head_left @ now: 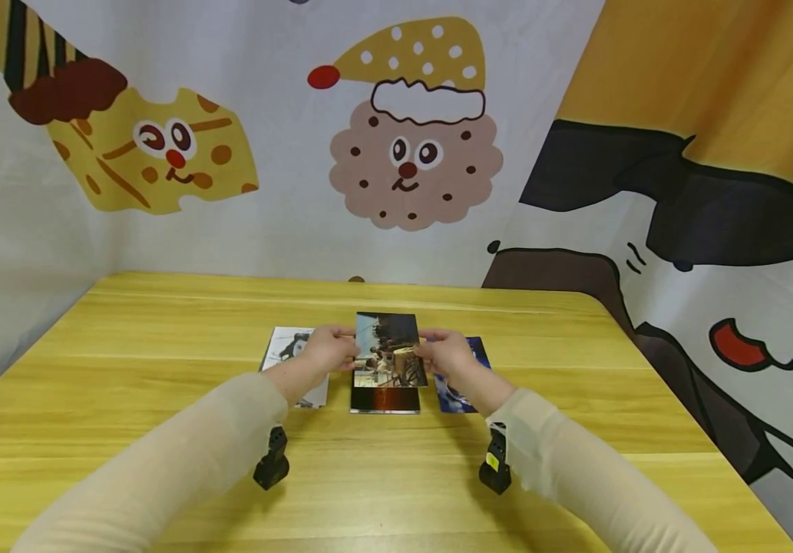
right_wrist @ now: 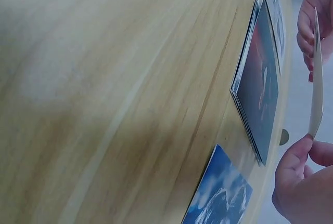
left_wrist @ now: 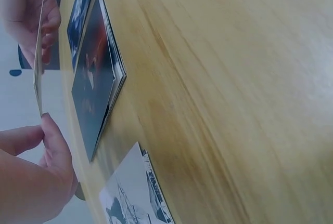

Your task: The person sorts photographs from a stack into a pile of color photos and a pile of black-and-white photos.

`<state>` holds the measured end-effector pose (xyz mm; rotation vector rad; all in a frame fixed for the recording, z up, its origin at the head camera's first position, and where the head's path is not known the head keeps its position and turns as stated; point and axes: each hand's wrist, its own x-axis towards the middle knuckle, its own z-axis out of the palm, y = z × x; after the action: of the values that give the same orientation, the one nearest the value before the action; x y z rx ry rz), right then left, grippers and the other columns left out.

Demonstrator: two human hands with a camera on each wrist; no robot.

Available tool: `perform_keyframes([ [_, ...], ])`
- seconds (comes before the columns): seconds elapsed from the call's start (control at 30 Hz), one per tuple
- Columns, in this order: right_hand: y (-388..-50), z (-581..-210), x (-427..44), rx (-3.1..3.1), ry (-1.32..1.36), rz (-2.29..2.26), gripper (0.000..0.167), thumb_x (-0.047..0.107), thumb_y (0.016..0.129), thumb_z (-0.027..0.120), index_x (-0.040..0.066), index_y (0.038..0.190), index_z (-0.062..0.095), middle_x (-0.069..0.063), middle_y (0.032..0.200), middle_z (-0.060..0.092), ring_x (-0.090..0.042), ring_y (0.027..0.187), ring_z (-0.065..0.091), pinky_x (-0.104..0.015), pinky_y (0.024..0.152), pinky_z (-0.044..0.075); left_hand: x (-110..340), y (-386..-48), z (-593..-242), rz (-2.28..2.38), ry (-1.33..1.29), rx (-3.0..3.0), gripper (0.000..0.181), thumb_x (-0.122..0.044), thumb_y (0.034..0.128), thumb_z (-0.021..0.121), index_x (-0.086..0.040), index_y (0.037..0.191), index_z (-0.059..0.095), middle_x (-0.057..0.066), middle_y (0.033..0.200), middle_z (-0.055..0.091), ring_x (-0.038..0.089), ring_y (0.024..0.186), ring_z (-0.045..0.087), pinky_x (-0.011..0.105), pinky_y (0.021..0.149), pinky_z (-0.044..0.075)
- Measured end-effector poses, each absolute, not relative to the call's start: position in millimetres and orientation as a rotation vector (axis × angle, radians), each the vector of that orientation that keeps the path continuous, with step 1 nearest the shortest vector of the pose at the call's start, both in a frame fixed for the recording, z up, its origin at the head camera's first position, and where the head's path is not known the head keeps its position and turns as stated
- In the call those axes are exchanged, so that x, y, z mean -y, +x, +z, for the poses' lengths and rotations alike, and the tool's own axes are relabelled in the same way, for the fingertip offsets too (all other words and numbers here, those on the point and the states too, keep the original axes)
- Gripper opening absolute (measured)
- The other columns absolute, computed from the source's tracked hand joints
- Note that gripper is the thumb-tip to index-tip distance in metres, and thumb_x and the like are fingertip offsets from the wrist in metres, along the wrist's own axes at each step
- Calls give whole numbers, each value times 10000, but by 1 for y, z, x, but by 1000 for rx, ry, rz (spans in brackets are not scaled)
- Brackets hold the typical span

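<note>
Both hands hold one photo card point(head_left: 389, 349) up off the table, its printed side toward the head camera. The left hand point(head_left: 330, 349) pinches its left edge between thumb and fingers; the right hand point(head_left: 446, 355) pinches the right edge. Seen edge-on in the left wrist view, the raised card point(left_wrist: 38, 68) is thin and apart from the pile below. Beneath it lies a stack of cards point(right_wrist: 257, 81) with a dark, reddish picture on top. A black-and-white card pile point(left_wrist: 130, 193) is near the left hand, and a blue card point(right_wrist: 221, 193) is near the right hand.
The wood-grain table point(head_left: 382, 491) spreads around the cards. Behind it hangs a white curtain point(head_left: 285, 246) with cartoon prints, close to the table's far edge. A black wrist camera point(head_left: 272, 458) hangs below the left sleeve, another wrist camera point(head_left: 496, 461) below the right.
</note>
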<state>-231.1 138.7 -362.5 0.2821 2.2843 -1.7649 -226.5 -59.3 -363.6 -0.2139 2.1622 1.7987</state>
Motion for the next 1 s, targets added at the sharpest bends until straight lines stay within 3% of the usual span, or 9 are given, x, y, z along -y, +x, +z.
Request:
perform_keyframes([
  [0.13, -232, -362, -140, -2288, 287, -1741, 448, 8, 898, 559, 43, 1340, 498, -210, 1293, 545, -77, 435, 249, -246, 552, 341, 58, -228, -363, 1808, -216, -2157, 482, 30, 908, 503, 26, 1379, 405, 253, 1363, 458, 320, 1130, 555, 197, 663, 560],
  [0.3, -232, -361, -142, -2294, 294, -1725, 445, 9, 901, 553, 45, 1341, 496, -210, 1287, 552, -85, 463, 285, -253, 558, 364, 56, -228, -362, 1841, -213, -2126, 480, 20, 921, 505, 18, 1388, 392, 238, 1385, 433, 343, 1216, 498, 274, 794, 572],
  [0.4, -232, -360, -144, -2285, 294, -1733, 450, 2, 905, 544, 37, 1349, 483, -204, 1238, 570, -95, 488, 283, -261, 544, 319, 54, -227, -361, 1848, -209, -2122, 479, 15, 921, 512, 12, 1386, 396, 229, 1392, 434, 339, 1226, 492, 294, 827, 569],
  [0.6, -231, -356, -149, -2278, 275, -1747, 451, -6, 919, 512, 22, 1366, 458, -187, 1203, 568, -98, 489, 226, -286, 549, 230, 49, -227, -360, 1859, -196, -2118, 468, 25, 916, 514, 27, 1372, 407, 233, 1384, 441, 343, 1201, 508, 264, 783, 572],
  [1.0, -234, -356, -164, -2305, 264, -1733, 465, -18, 906, 516, 0, 1366, 449, -231, 1238, 563, -64, 451, 279, -229, 502, 281, 33, -229, -364, 1881, -208, -2130, 453, 7, 914, 527, 13, 1358, 437, 229, 1344, 476, 332, 1180, 530, 242, 718, 577],
])
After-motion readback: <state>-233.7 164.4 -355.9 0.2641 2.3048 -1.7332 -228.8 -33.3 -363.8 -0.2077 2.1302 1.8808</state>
